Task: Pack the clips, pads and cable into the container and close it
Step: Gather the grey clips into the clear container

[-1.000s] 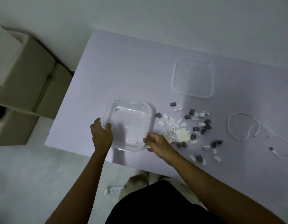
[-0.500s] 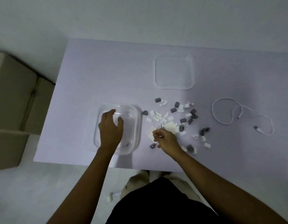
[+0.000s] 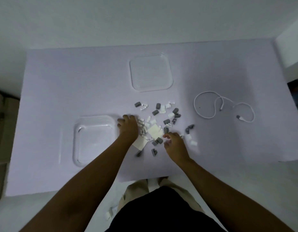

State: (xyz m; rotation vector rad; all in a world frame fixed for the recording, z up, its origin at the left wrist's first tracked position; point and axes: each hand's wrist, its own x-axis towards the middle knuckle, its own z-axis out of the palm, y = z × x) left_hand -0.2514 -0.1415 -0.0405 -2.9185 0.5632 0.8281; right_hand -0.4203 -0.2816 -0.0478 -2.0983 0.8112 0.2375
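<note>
Step in hand: gathering the loose pieces, the first part of packing. Nothing is visible inside the clear square plastic container [image 3: 94, 141], which sits open near the table's front left. Its clear flat lid [image 3: 150, 72] lies well apart, toward the far edge of the pale lavender table [image 3: 61, 77].

Small grey and white plastic clips [image 3: 161, 114] lie scattered in a loose pile just right of the container. Thin white square pads [image 3: 154, 132] lie among them, one partly under the left forearm. The white cable [image 3: 211, 106] lies in loose loops well to the right, untouched.

The left hand [image 3: 128, 127] sits between the container wall and the pile's left edge, fingers bent with their tips down at the clips. Whether they enclose anything cannot be told. The right hand [image 3: 175, 144] is at the pile's near right side, fingers curled, one fingertip close to a grey clip. Blur hides whether it pinches a piece.

Judgement: the task is barely begun. The next move calls for closing both hands on a batch of clips and carrying it left over the container rim. Small pieces are likely to slip out, so scooping should serve better than single picks. Pads, cable and lid come after.
</note>
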